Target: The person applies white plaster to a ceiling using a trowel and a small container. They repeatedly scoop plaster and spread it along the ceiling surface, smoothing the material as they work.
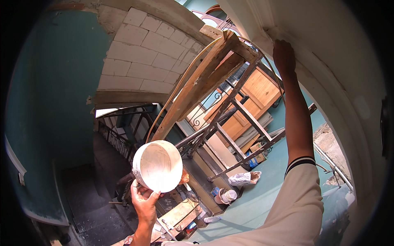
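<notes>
A round white plastic tub, pale inside with smears on it, is gripped from below by my left hand, thumb at its near side. High at the right, my right arm is raised and my right hand is closed against the pale wall moulding. Its knuckles face me, so whatever is in those fingers is hidden.
A wooden plank frame and dark metal ladder-like frame stand centre. Dark stairs with a railing descend at left. Below are wooden panels, a board, a white sack and buckets.
</notes>
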### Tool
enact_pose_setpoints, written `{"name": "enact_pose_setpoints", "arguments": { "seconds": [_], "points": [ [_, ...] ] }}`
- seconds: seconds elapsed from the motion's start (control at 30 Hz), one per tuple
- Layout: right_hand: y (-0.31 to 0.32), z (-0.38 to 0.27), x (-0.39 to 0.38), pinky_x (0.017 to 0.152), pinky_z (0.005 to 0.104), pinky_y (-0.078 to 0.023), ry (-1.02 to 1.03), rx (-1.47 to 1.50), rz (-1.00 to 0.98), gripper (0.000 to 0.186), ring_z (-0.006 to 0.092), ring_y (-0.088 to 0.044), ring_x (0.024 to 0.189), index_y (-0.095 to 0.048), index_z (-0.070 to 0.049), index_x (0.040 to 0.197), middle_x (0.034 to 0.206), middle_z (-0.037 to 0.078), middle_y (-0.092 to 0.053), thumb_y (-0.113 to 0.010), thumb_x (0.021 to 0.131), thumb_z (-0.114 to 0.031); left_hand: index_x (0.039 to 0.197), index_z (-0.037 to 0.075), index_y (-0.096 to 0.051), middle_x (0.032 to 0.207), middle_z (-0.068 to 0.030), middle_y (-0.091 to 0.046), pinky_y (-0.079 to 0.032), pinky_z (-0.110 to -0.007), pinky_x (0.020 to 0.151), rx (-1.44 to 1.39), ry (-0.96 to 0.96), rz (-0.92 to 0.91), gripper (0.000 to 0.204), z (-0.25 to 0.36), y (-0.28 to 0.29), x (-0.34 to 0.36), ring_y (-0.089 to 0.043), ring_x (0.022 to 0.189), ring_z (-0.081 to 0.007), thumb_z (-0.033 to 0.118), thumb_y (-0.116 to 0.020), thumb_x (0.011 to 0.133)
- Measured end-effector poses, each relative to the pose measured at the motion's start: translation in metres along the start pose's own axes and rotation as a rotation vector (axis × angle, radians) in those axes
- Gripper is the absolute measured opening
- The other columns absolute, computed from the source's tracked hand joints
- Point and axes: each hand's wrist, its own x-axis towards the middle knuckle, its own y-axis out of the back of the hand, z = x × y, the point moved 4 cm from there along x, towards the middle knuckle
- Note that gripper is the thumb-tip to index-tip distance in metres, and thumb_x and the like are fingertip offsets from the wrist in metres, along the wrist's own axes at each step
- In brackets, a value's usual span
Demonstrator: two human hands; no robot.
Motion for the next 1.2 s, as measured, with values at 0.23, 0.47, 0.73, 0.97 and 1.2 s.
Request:
{"name": "enact_pose_setpoints", "arguments": {
  "seconds": [0.23, 0.47, 0.73, 0.97, 1.2],
  "points": [
    [-0.02, 0.006, 0.0, 0.079, 0.0449, -0.058, -0.095, 0.063, 0.01, 0.005, 0.0316, -0.07, 0.089, -0.063, -0.01, 0.097, 0.092, 0.013, -0.068, -0.06, 0.098, -0.014, 0.151, 0.003, -0.041, 0.125, -0.0123, -0.055, -0.06, -0.037, 0.101, 0.009, -0.011, 0.0, 0.08, 0.001, 0.002, -0.001, -0.063, 0.118, -0.0231, 0.003, -0.083, 0.083],
    [-0.01, 0.01, 0.0, 0.078, 0.0461, -0.059, -0.211, 0.089, -0.025, 0.012, 0.0326, -0.072, 0.087, -0.064, -0.008, 0.093, 0.088, 0.015, -0.069, -0.058, 0.101, -0.015, 0.153, 0.0, -0.036, 0.123, -0.0155, -0.055, -0.067, -0.039, 0.081, -0.019, -0.058, 0.043, 0.079, -0.003, 0.009, -0.001, -0.07, 0.112, -0.0286, -0.008, -0.078, 0.086],
    [0.023, -0.013, -0.015, 0.074, 0.0454, -0.057, -0.185, -0.017, -0.01, 0.006, 0.029, -0.071, 0.086, -0.063, -0.013, 0.097, 0.09, 0.008, -0.068, -0.059, 0.1, -0.017, 0.152, 0.003, -0.039, 0.125, -0.0128, -0.054, -0.062, -0.036, 0.096, 0.004, 0.009, 0.038, 0.082, -0.001, 0.009, -0.001, -0.064, 0.119, -0.023, 0.002, -0.083, 0.083],
    [0.023, -0.017, -0.007, 0.076, 0.0422, -0.057, -0.177, -0.162, -0.009, 0.004, 0.0247, -0.07, 0.086, -0.063, -0.016, 0.099, 0.092, 0.005, -0.066, -0.059, 0.098, -0.016, 0.152, 0.003, -0.039, 0.125, -0.0125, -0.055, -0.063, -0.036, 0.095, -0.003, -0.009, 0.004, 0.081, -0.004, 0.01, 0.0, -0.065, 0.117, -0.0236, 0.001, -0.082, 0.083],
    [0.014, 0.0, -0.004, 0.073, 0.0437, -0.059, -0.218, -0.132, -0.091, 0.007, 0.0261, -0.073, 0.092, -0.063, -0.015, 0.102, 0.094, 0.008, -0.067, -0.057, 0.102, -0.017, 0.152, 0.004, -0.04, 0.126, -0.0126, -0.055, -0.063, -0.036, 0.095, -0.006, 0.011, 0.011, 0.08, -0.008, 0.008, -0.001, -0.065, 0.116, -0.0232, 0.001, -0.081, 0.083]
  ]
}}
